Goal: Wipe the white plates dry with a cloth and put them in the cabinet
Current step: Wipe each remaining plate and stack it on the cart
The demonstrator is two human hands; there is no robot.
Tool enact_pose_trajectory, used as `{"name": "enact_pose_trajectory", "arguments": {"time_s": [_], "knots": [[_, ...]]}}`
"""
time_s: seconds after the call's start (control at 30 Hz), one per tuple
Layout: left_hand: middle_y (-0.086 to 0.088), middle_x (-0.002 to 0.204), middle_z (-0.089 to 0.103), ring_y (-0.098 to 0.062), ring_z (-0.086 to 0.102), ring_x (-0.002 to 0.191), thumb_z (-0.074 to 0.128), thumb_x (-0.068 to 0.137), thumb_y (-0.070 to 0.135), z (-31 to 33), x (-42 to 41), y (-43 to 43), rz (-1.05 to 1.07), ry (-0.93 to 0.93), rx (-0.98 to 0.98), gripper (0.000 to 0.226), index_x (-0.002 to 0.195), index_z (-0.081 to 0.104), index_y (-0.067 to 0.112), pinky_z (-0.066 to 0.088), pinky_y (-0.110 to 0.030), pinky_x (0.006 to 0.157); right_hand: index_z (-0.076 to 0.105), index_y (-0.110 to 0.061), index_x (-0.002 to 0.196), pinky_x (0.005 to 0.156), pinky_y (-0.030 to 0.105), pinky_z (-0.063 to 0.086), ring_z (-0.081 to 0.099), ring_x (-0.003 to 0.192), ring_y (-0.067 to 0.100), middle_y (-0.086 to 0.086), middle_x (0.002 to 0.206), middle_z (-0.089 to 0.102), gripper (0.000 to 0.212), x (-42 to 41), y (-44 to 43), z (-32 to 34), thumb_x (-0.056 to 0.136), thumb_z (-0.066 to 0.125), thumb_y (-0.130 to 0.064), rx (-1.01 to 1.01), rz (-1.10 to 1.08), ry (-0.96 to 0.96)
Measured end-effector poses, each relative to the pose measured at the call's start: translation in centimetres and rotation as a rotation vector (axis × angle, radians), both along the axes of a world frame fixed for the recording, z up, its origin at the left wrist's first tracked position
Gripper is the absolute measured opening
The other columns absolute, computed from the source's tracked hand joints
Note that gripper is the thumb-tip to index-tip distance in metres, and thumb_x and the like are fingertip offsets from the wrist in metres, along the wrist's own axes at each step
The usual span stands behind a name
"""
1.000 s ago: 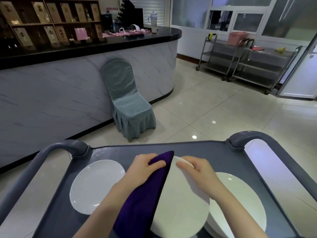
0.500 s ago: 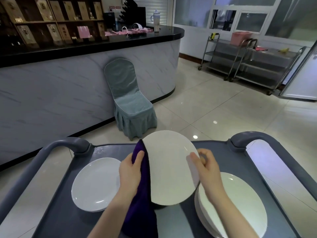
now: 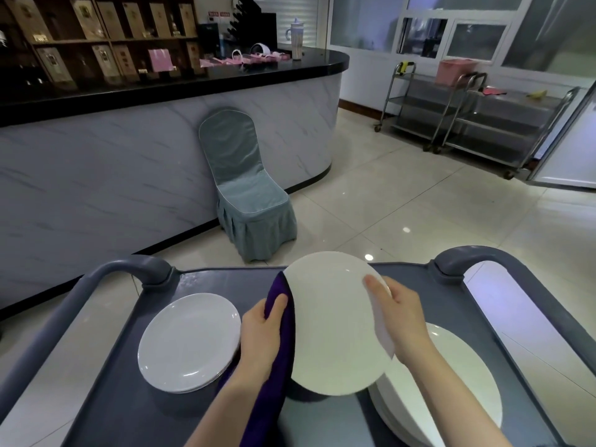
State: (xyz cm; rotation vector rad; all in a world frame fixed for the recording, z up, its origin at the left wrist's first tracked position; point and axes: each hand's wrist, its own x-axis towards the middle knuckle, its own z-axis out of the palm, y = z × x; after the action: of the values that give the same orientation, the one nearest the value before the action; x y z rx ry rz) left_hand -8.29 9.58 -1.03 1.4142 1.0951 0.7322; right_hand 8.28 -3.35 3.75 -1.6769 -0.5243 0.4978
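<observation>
right hand (image 3: pixel 400 321) pinches the plate (image 3: pixel 335 324) rim, left hand (image 3: pixel 261 337) grips the cloth (image 3: pixel 280 366) against it; could slip onto the stack (image 3: pixel 451 391)

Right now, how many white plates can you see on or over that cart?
3 clearly, likely more. One held plate is up between the left hand and right hand. One left plate lies on the cart. The right stack shows several rims, count unclear.
</observation>
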Motion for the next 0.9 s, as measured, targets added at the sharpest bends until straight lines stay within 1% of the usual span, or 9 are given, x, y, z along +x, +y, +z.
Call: {"name": "enact_pose_trajectory", "arguments": {"time_s": [0.1,0.2,0.27,0.4,0.5,0.6,0.73,0.8,0.9], "knots": [[-0.005,0.072,0.071,-0.016,0.061,0.065,0.060,0.095,0.036,1.1,0.0,1.6,-0.147,0.084,0.186,0.034,0.077,0.066,0.008,0.047,-0.029,0.064,0.067,-0.026,0.067,0.054,0.010,0.041,0.054,0.057,0.000,-0.015,0.063,0.063,0.032,0.0,-0.4,0.1,0.097,0.061,-0.030,-0.077,0.138,-0.121],[0.005,0.062,0.063,-0.005,0.051,0.058,0.067,0.091,0.035,2.7,0.9,2.6,-0.503,0.200,0.382,0.031,0.070,0.062,0.012,0.039,-0.022,0.059,0.049,-0.030,0.055,0.051,0.013,0.031,0.038,0.052,0.001,-0.017,0.054,0.043,0.045,-0.6,0.2,0.7,0.096,0.062,-0.037,-0.212,0.417,-0.308],[0.012,0.058,0.057,0.001,0.047,0.055,0.067,0.091,0.035,2.9,1.2,2.6,-0.601,0.228,0.415,0.031,0.066,0.059,0.019,0.036,-0.017,0.055,0.043,-0.025,0.055,0.051,0.017,0.027,0.033,0.054,0.003,-0.015,0.055,0.037,0.047,-0.8,0.3,0.6,0.095,0.063,-0.041,-0.221,0.476,-0.340],[0.002,0.071,0.071,-0.005,0.059,0.060,0.059,0.095,0.038,0.7,0.0,1.3,-0.204,0.043,0.179,0.032,0.074,0.067,0.016,0.046,-0.017,0.056,0.061,-0.013,0.065,0.056,0.018,0.040,0.048,0.058,0.005,-0.010,0.063,0.056,0.034,0.0,-0.3,0.1,0.096,0.064,-0.028,-0.038,0.163,-0.157],[-0.003,0.072,0.073,-0.008,0.063,0.061,0.057,0.097,0.038,-1.0,-0.6,-0.1,-0.075,-0.047,-0.069,0.034,0.073,0.068,0.017,0.049,-0.021,0.053,0.068,-0.015,0.068,0.055,0.013,0.044,0.056,0.058,0.004,-0.008,0.065,0.065,0.031,-0.6,-0.5,-0.8,0.097,0.062,-0.024,0.013,0.027,-0.006],[-0.004,0.073,0.072,-0.008,0.060,0.062,0.060,0.094,0.040,-0.6,-0.7,1.2,-0.213,0.067,0.078,0.032,0.077,0.067,0.013,0.049,-0.026,0.062,0.066,-0.010,0.073,0.060,0.019,0.043,0.055,0.063,0.006,-0.003,0.068,0.064,0.032,-0.3,-0.7,-0.9,0.098,0.060,-0.028,-0.114,0.197,-0.112],[0.016,0.057,0.062,0.005,0.050,0.052,0.064,0.093,0.034,1.8,0.5,2.7,-0.564,0.195,0.292,0.033,0.060,0.061,0.036,0.037,-0.010,0.053,0.052,-0.011,0.064,0.055,0.021,0.030,0.039,0.058,0.007,-0.011,0.059,0.045,0.041,-0.4,0.5,0.4,0.097,0.063,-0.031,-0.261,0.495,-0.287],[0.017,0.058,0.063,0.005,0.052,0.052,0.063,0.094,0.034,2.4,0.8,3.0,-0.538,0.177,0.292,0.033,0.061,0.063,0.037,0.038,-0.009,0.052,0.056,-0.009,0.065,0.056,0.021,0.032,0.040,0.059,0.007,-0.008,0.061,0.047,0.039,-0.1,1.0,1.1,0.096,0.064,-0.032,-0.226,0.463,-0.269],[0.009,0.068,0.071,-0.006,0.060,0.061,0.061,0.095,0.035,1.9,0.9,3.1,-0.200,0.003,0.119,0.026,0.073,0.070,0.024,0.048,-0.019,0.059,0.056,-0.008,0.063,0.058,0.025,0.035,0.041,0.059,0.010,-0.005,0.061,0.048,0.038,0.2,1.5,1.0,0.094,0.066,-0.027,-0.060,0.145,-0.143]]}}
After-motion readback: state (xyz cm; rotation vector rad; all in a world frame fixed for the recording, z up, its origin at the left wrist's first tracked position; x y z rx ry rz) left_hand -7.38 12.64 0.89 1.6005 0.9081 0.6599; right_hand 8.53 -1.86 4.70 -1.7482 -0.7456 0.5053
